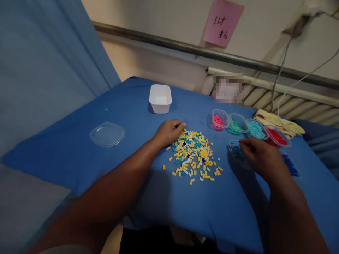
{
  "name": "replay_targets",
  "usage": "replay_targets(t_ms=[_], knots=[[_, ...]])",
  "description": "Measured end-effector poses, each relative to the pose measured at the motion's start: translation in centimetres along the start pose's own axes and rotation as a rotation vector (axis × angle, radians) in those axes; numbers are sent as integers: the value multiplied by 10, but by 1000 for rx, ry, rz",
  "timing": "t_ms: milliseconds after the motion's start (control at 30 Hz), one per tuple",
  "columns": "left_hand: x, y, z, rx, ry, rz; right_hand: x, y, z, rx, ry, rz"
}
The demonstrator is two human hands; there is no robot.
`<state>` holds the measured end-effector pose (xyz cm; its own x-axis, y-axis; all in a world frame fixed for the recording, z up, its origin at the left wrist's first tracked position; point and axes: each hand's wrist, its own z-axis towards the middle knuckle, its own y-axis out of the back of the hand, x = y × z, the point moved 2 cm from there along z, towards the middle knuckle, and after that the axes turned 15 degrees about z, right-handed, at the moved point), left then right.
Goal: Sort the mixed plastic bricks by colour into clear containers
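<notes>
A loose pile of small toy bricks (194, 150), mostly yellow and cream with some teal, white and black, lies on the blue cloth. At its far left edge rests my left hand (170, 132), fingers curled together; whatever they may hold is hidden. My right hand (262, 158) is held over a clear tub (233, 150) with teal bricks inside, thumb and fingertips pinched together. Anything in that pinch is too small to make out. The right hand partly covers this tub.
Clear tubs of pink (217, 122), green (235, 127), turquoise (256, 129) and red bricks (277, 137) stand in a row behind. Dark blue bricks (290, 165) lie right of my wrist. A white box (160, 100), a clear lid (107, 134) and a yellow cloth (280, 123) are around.
</notes>
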<state>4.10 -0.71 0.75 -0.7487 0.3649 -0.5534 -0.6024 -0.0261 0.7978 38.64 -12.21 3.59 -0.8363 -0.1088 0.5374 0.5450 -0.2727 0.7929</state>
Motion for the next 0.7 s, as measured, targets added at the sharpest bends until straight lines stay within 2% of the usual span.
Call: replay_targets(t_ms=[67, 200, 267, 367, 467, 567, 700], knots=[[0, 0, -1, -3, 3, 3, 28, -14, -3, 40, 109, 153], [1, -1, -2, -4, 6, -3, 95, -51, -8, 365, 333, 331], [1, -1, -2, -4, -8, -13, 124, -65, -7, 482, 423, 325], [0, -1, -3, 2, -8, -25, 155, -82, -3, 596, 473, 205], [1, -2, -4, 9, 4, -35, 171, -93, -4, 653, 470, 48], [2, -5, -4, 2, -6, -44, 177, -96, -8, 654, 477, -68], [3, -6, -4, -1, -9, -36, 177, -97, -14, 662, 483, -90]])
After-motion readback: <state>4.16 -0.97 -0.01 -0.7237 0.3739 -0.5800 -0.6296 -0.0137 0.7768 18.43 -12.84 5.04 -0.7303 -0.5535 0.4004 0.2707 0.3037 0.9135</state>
